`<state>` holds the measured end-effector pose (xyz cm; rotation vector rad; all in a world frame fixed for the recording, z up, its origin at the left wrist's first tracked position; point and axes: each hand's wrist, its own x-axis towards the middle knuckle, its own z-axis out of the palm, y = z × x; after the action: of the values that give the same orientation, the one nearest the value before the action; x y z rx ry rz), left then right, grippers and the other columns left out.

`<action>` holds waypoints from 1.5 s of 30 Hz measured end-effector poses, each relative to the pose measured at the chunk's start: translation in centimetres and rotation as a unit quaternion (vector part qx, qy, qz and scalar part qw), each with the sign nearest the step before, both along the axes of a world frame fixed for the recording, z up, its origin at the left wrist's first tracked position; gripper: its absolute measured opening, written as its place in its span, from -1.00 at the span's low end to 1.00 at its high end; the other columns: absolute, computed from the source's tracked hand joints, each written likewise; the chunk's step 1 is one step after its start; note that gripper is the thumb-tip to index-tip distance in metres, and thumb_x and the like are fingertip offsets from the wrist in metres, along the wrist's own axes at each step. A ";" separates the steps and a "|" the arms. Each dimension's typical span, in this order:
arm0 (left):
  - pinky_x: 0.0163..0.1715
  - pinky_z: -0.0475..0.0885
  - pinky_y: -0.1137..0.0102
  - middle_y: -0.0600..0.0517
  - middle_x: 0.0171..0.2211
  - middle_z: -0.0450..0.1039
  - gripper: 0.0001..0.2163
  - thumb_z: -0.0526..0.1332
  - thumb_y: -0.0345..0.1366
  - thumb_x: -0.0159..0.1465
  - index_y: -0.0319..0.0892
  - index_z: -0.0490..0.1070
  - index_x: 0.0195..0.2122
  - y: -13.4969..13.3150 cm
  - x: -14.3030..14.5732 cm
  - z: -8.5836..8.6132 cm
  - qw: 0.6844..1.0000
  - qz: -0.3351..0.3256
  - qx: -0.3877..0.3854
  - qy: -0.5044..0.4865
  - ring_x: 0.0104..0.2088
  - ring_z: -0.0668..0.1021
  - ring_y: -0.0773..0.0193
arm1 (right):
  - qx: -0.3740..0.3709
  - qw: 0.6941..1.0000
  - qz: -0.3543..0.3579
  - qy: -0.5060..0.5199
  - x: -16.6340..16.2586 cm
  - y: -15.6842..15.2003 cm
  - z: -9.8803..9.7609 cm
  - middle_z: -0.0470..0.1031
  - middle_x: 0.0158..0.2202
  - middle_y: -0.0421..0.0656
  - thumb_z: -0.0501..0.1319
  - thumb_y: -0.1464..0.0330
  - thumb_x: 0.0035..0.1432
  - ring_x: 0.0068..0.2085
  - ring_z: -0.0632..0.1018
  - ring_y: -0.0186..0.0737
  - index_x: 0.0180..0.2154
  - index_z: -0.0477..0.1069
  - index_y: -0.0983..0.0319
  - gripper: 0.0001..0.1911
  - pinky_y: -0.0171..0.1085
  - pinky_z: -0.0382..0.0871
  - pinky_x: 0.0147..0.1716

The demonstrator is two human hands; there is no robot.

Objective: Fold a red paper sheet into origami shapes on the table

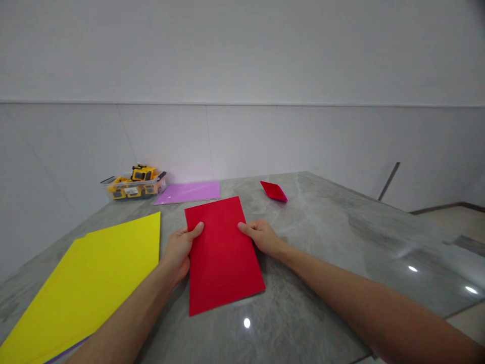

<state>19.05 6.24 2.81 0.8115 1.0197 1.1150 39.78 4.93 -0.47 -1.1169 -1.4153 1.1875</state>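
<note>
A flat red sheet of paper or card (pixel 225 258) is held between my two hands, tilted above the grey tabletop. My left hand (pixel 181 250) grips its left edge, thumb on the front face and fingers behind. On the opposite edge, my right hand (pixel 263 236) pinches it the same way, near the upper right. Whether the sheet is folded or single I cannot tell. To the left of my left hand lie large yellow sheets (pixel 94 278), with a purple edge showing beneath.
The grey marble-look table (pixel 314 308) meets a pale wall. At the back left, a clear plastic box (pixel 151 189) holds yellow toy vehicles (pixel 142 173). A light purple sheet (pixel 193 191) lies beside it. Farther right sits a small folded red piece (pixel 275 192).
</note>
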 end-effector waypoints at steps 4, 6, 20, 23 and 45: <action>-0.44 0.59 0.25 -0.19 -0.40 0.60 -0.86 0.19 -0.33 0.28 -0.30 0.48 -0.27 -0.3 0.2 0.1 1.000 -0.029 -0.007 0.008 -0.45 0.64 0.07 | -0.004 0.999 -0.029 0.019 0.1 0.2 -0.2 0.42 -0.63 -0.16 0.20 -0.13 -0.06 -0.61 0.37 -0.34 -0.64 0.35 0.28 -0.42 -0.35 0.16 -0.62; -0.46 0.58 0.26 -0.21 -0.39 0.60 -0.84 0.20 -0.31 0.27 -0.31 0.49 -0.26 -0.5 0.3 0.1 0.998 -0.062 -0.015 0.015 -0.44 0.64 0.06 | -0.004 0.999 -0.046 0.029 0.2 0.3 -0.2 0.43 -0.63 -0.16 0.18 -0.14 -0.04 -0.60 0.39 -0.32 -0.61 0.35 0.27 -0.42 -0.34 0.19 -0.61; -0.41 0.58 0.22 -0.14 -0.45 0.60 -0.89 0.20 -0.35 0.26 -0.27 0.49 -0.30 0.1 0.0 -0.3 1.000 0.015 0.022 0.002 -0.46 0.64 0.08 | -0.002 1.000 0.013 -0.006 -0.5 -0.8 0.9 0.26 -0.74 -0.24 0.13 -0.23 -0.07 -0.71 0.19 -0.45 -0.72 0.25 0.24 -0.34 -0.38 -0.07 -0.72; -0.41 0.59 0.23 -0.12 -0.47 0.60 -0.89 0.21 -0.35 0.26 -0.26 0.49 -0.33 0.0 0.1 -0.2 0.999 0.035 0.029 0.009 -0.47 0.64 0.10 | -0.009 0.999 0.032 -0.021 -0.5 -1.0 0.9 0.23 -0.78 -0.24 0.14 -0.20 -0.03 -0.73 0.20 -0.43 -0.75 0.23 0.23 -0.33 -0.36 -0.03 -0.73; -0.26 0.57 0.28 0.00 -0.48 0.58 -0.95 0.22 -0.39 0.25 -0.21 0.47 -0.33 0.4 0.0 0.2 0.984 0.175 0.034 -0.019 -0.41 0.63 0.19 | -0.013 0.993 0.088 -0.081 -0.7 -1.8 1.2 0.28 -0.80 -0.19 0.03 -0.21 0.05 -0.76 0.23 -0.43 -0.76 0.30 0.23 -0.29 -0.36 0.01 -0.76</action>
<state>19.00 6.63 3.05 0.6756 1.1244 1.4659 39.07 3.16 0.73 -1.1454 -1.6540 1.2648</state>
